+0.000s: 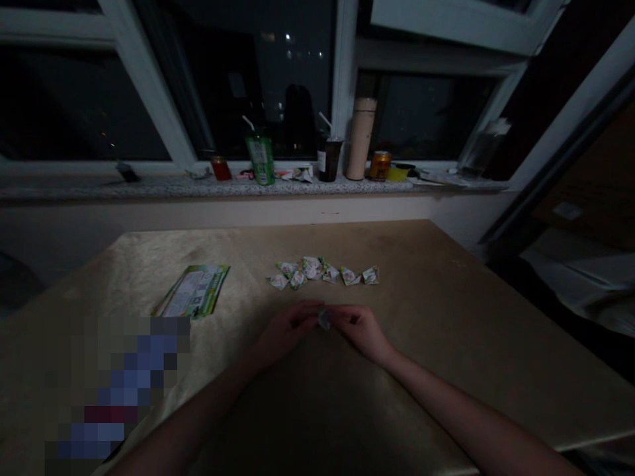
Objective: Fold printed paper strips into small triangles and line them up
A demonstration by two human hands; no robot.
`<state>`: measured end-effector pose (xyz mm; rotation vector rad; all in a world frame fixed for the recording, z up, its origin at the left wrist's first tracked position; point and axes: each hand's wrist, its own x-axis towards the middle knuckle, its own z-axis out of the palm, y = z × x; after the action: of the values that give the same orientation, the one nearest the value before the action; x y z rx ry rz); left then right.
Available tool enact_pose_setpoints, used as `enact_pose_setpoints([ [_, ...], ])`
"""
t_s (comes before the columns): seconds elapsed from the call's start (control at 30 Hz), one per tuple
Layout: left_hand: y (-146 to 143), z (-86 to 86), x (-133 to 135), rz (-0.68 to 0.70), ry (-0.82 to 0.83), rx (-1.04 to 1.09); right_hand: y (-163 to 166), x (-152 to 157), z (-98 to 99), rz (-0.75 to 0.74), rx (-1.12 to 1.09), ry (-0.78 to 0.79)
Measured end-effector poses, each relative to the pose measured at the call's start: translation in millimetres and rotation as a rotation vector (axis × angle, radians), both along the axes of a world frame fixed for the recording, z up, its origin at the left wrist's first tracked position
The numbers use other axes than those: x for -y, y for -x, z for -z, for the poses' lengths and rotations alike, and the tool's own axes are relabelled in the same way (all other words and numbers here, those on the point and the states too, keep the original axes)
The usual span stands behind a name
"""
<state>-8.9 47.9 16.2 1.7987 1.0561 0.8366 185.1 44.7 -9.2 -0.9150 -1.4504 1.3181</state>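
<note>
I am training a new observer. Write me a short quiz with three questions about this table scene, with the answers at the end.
1. True or false: the left hand and the right hand hold one small folded paper between them.
2. Where does the green leaflet lie? A) on the table, left of the row of folded pieces; B) under the right hand; C) on the floor.
3. Fill in: the carton with a straw on the windowsill is ___ in colour.
Key: 1 true; 2 A; 3 green.
</note>
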Motion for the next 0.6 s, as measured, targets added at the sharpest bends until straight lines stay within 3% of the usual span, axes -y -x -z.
enact_pose_setpoints([
  [0.27,-8,2.5,0,-0.093,0.141,0.101,6,11,-1.1,0.061,0.200,-0.115],
  [0.6,-9,5.6,0,-0.089,0.197,0.111,8,5,-2.1,0.109,-0.134,0.131],
])
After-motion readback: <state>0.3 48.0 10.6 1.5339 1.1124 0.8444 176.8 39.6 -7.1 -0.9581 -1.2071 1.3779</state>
